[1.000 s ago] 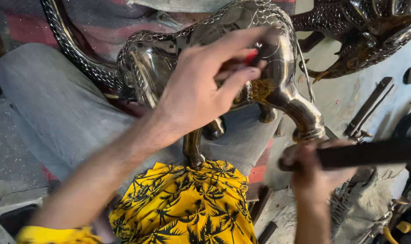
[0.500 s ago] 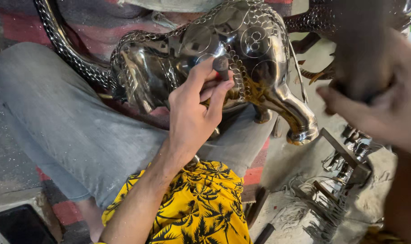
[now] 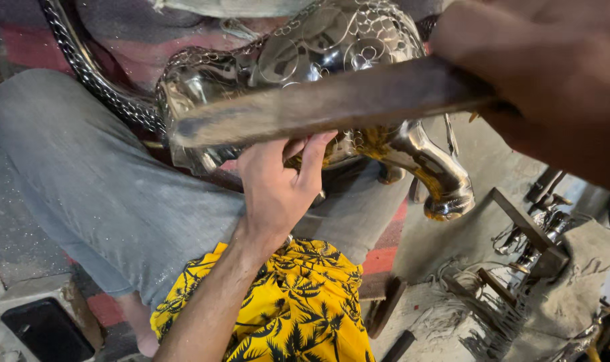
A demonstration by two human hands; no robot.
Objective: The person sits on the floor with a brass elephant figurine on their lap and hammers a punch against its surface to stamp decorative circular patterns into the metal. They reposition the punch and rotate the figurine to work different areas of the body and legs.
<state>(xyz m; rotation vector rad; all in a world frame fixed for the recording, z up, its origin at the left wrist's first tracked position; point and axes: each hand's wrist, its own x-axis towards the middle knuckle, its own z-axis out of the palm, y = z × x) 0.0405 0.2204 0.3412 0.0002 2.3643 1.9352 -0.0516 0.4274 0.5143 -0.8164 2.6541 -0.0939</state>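
Observation:
A shiny silver metal animal figure [image 3: 332, 40] with engraved scrollwork and a brass-tinted leg [image 3: 439, 181] rests against the lap of a person in grey trousers [image 3: 104, 194]. My left hand [image 3: 278, 188] reaches up from below and grips the figure's underside with curled fingers. My right hand [image 3: 546, 74], large and blurred at the upper right, holds a long flat dark tool [image 3: 318, 107]. The tool lies across the figure's side, its tip near the figure's left end.
A yellow palm-print cloth [image 3: 298, 308] covers my lap at the bottom. Metal parts and a dark angled bracket [image 3: 533, 241] lie on the dusty floor at right, beside grey cloth [image 3: 580, 275]. A dark block [image 3: 43, 328] sits at the bottom left.
My right hand has swung the long tool up from the lower right and laid it across the figure. My left hand has slid from the figure's side down to its underside.

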